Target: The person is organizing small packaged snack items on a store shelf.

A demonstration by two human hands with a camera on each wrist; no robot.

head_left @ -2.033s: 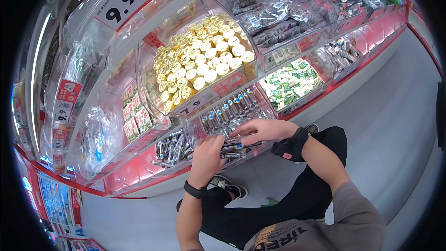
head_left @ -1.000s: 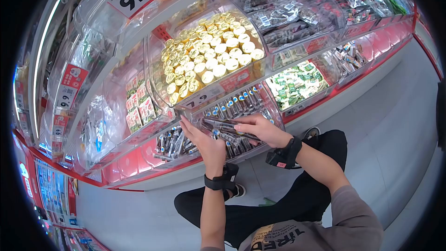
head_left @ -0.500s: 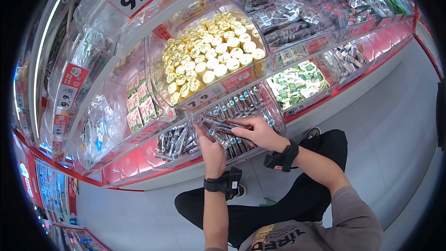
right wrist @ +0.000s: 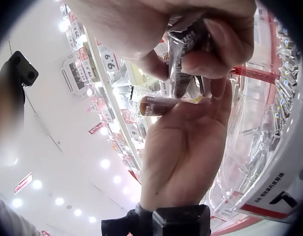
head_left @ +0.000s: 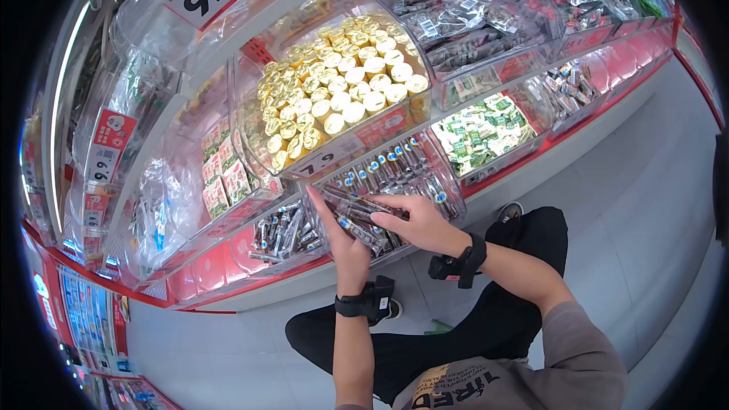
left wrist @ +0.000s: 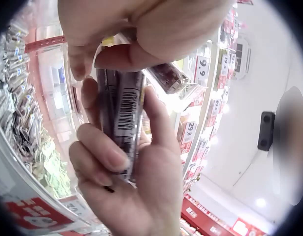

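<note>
My right hand (head_left: 425, 222) grips several slim snack sticks (left wrist: 127, 108) in clear wrappers, dark brown inside, one with a barcode. My left hand (head_left: 349, 254) is held up beside them, fingers extended, palm toward the sticks. In the right wrist view, another wrapped stick (right wrist: 156, 106) pokes out past the edge of the left palm. Both hands are over a clear bin, where similar wrapped sticks (head_left: 391, 163) with blue round marks lie in rows. Part of the held bundle is hidden by the right fingers.
Gold-foil rolls (head_left: 342, 91) fill a clear bin overhanging behind the hands. Green-and-white packets (head_left: 486, 133) lie to the right, loose wrapped sticks (head_left: 285, 231) to the left. A red shelf edge (head_left: 220, 269) runs along the front, above the floor (head_left: 228, 349).
Two seconds ago both hands were down at the bin; since then the right hand has come up gripping sticks and the left has straightened beside them. Over the last half second both shifted slightly left.
</note>
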